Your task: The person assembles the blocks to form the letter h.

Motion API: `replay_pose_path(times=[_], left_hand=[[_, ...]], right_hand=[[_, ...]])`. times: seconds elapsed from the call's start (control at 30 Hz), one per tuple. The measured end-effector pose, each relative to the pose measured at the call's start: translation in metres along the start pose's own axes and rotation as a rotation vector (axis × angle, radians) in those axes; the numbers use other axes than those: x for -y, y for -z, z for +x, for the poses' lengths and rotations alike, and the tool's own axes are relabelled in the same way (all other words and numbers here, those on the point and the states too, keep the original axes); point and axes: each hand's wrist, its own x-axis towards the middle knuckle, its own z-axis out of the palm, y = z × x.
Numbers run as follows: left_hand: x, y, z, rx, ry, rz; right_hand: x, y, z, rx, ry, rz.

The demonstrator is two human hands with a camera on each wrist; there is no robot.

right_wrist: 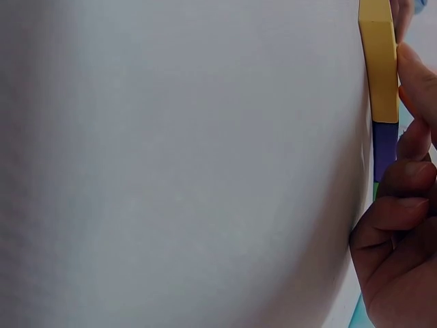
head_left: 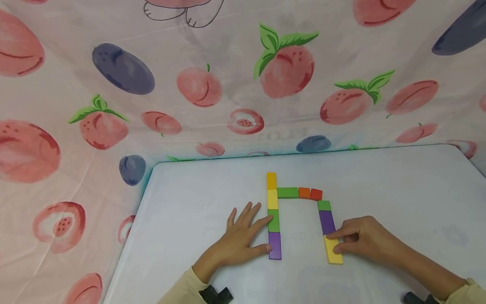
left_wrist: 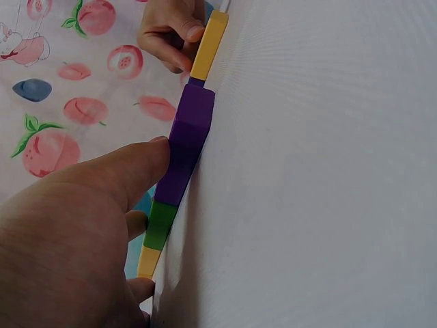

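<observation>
Coloured blocks lie end to end on the white tabletop. In the head view, the left column runs orange-yellow [head_left: 271, 180], pale yellow [head_left: 272, 199], green [head_left: 273, 226] and purple [head_left: 275, 251]. My left hand [head_left: 243, 240] lies spread beside it, index fingertip on the green block and thumb on the purple block [left_wrist: 188, 137]. From that column, a green block [head_left: 287, 193] and two orange-red blocks [head_left: 304, 193] run rightward. The right column has a small green block [head_left: 324, 205], a purple block [head_left: 327, 221] and a yellow block [head_left: 334, 255]. My right hand [head_left: 364, 238] holds this yellow block between thumb and index finger, other fingers curled.
The white tabletop [head_left: 190, 190] has a raised back edge against a fruit-printed cloth [head_left: 228, 55]. Black wrist straps [head_left: 215, 294] and beige sleeves show at the bottom of the head view. A narrow gap separates the top row from the right column.
</observation>
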Motion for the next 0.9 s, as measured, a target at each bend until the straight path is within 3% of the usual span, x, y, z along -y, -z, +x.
replay_pose_path(times=[0.23,0.4,0.53,0.9], left_hand=[[0.0,0.001,0.0,0.002,0.0,-0.004],[-0.001,0.001,0.001,-0.005,-0.008,-0.008],[0.0,0.001,0.001,0.002,-0.004,-0.009],[-0.001,0.0,0.001,0.004,0.002,-0.018]], right_hand=[[0.0,0.004,0.002,0.012,-0.028,-0.006],[0.0,0.008,0.006,-0.046,-0.072,-0.09],[-0.002,0.011,0.008,-0.082,-0.072,-0.133],[-0.006,0.01,0.01,-0.08,-0.058,-0.133]])
